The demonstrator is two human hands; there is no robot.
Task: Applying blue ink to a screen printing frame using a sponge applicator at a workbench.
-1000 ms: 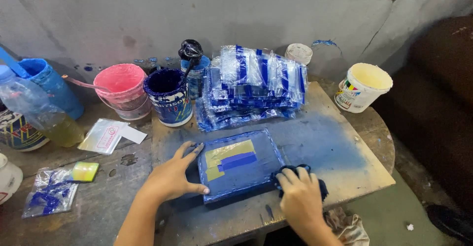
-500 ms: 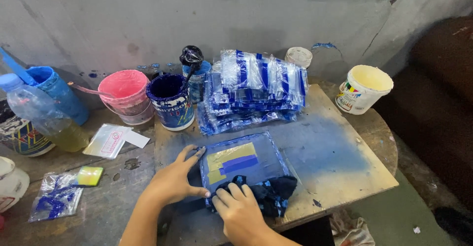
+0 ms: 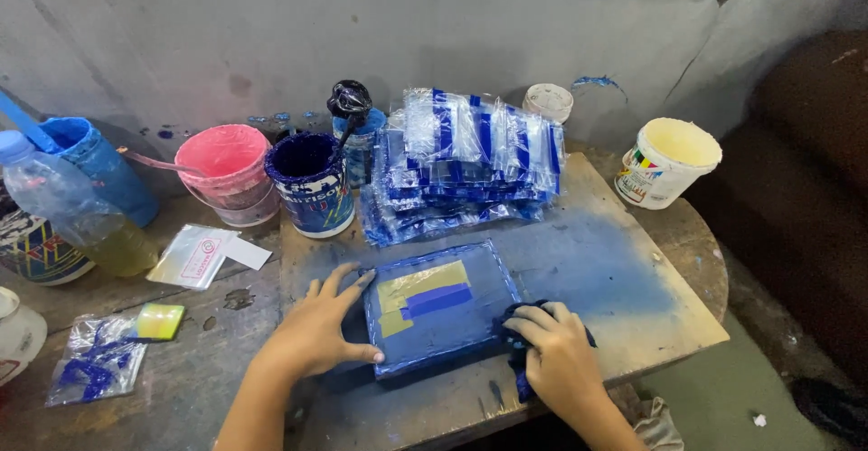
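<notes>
While the left hand (image 3: 318,332) stays spread flat against the blue frame (image 3: 441,317) on the tabletop (image 3: 615,275), the right hand (image 3: 561,365), clutching a dark rag (image 3: 517,361), has swept from the frame's middle to its right edge, so wiping continues.

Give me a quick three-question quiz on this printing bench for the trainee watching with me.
1. True or false: the left hand lies flat against the left edge of the blue frame.
2. What does the right hand press at the frame's right edge? A) a dark blue rag B) a brush C) a plastic bottle
3. Which tub stands between the pink bucket and the stack of clear blue-printed bags?

Key
1. True.
2. A, the dark blue rag.
3. The dark blue paint tub.
</notes>
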